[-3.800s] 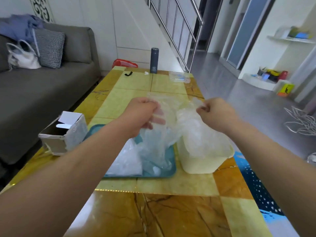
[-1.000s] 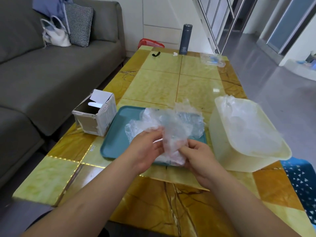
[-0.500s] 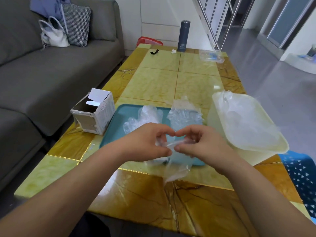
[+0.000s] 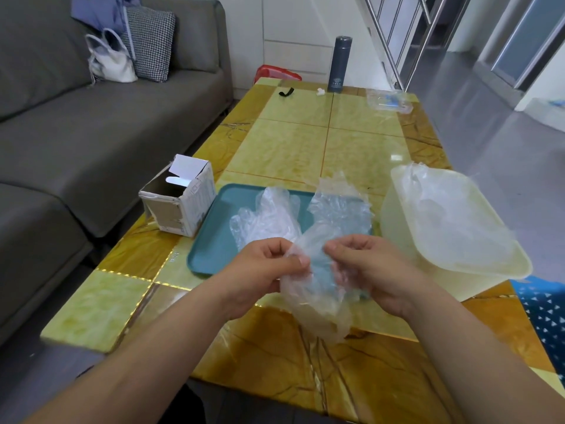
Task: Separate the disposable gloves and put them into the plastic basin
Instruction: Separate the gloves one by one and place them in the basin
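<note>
A clear disposable glove [image 4: 318, 304] hangs between my hands above the near edge of the teal tray [image 4: 211, 246]. My left hand [image 4: 263, 270] pinches its left edge and my right hand [image 4: 370, 270] pinches its right edge. More clear gloves [image 4: 266, 218] lie in a loose pile on the tray, with another crumpled one [image 4: 339, 203] toward the tray's right side. The cream plastic basin [image 4: 400, 234] stands right of the tray and holds several clear gloves [image 4: 452, 221].
An open cardboard box [image 4: 180, 203] sits left of the tray on the yellow marble table [image 4: 305, 142]. A dark flask [image 4: 339, 65], a clear packet [image 4: 388, 101] and a small black item [image 4: 286, 92] are at the far end. A grey sofa [image 4: 91, 123] runs along the left.
My hands have moved slightly apart, and the glove pinched between them has spread open and hangs lower over the table edge.
</note>
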### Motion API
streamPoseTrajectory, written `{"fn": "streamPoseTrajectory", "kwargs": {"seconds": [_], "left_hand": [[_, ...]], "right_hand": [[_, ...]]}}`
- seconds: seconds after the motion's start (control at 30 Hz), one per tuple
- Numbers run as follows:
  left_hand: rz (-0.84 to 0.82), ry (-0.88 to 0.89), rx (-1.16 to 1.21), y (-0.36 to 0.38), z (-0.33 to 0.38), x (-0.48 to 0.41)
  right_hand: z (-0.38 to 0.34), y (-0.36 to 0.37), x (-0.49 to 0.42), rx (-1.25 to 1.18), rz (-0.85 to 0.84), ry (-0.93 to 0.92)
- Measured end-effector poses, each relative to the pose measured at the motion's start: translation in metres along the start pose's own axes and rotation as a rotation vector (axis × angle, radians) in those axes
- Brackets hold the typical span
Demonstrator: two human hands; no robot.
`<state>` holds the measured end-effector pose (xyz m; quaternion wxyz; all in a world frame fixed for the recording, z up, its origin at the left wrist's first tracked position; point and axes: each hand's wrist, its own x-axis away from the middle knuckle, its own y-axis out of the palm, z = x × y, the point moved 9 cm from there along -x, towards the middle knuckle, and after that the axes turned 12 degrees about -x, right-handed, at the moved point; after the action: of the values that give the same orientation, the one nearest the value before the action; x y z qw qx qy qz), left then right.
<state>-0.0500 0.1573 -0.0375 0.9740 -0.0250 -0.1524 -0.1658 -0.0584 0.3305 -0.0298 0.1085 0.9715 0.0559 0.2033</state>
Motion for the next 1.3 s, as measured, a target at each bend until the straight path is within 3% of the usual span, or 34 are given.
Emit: {"fn": "streamPoseTrajectory", "kwargs": {"seconds": [0.17, 0.37, 0.5, 0.63, 0.73, 0.8, 0.87, 0.93, 0.97, 1.1, 1.3], "left_hand": [[0.117, -0.003, 0.041, -0.037, 0.006, -0.005], [0.04, 0.035, 0.018, -0.022, -0.003, -0.005], [0.036, 0.054, 0.057, -0.018, -0.008, -0.011], [-0.066, -0.053, 0.118, -0.009, -0.017, -0.012], [-0.015, -0.056, 0.021, -0.005, -0.02, -0.016], [0.145, 0.015, -0.164, -0.02, -0.014, -0.022], [0.38, 0.13, -0.653, -0.048, 0.002, -0.027], [0.395, 0.148, -1.147, -0.058, 0.001, -0.037], [0.35, 0.113, -1.267, -0.061, -0.007, -0.043], [0.305, 0.151, -1.233, -0.063, -0.016, -0.055], [0.354, 0.194, -1.039, -0.07, 0.009, -0.053]], "right_hand": [[0.003, -0.011, -0.002, 0.249, -0.011, 0.014], [0.01, 0.016, 0.002, -0.082, -0.213, 0.14], [0.012, 0.015, -0.002, -0.221, -0.123, 0.084], [0.006, 0.013, -0.003, -0.167, -0.137, 0.057], [0.01, 0.012, -0.005, -0.153, -0.144, 0.083], [0.011, 0.002, -0.009, -0.046, -0.025, 0.02], [0.006, -0.009, -0.011, 0.236, 0.096, -0.078], [0.002, -0.012, -0.013, 0.479, 0.128, -0.155], [0.002, -0.011, -0.014, 0.511, 0.124, -0.168], [0.004, -0.006, -0.018, 0.504, 0.078, -0.158], [-0.001, 0.014, -0.003, 0.732, -0.127, -0.192]]}}
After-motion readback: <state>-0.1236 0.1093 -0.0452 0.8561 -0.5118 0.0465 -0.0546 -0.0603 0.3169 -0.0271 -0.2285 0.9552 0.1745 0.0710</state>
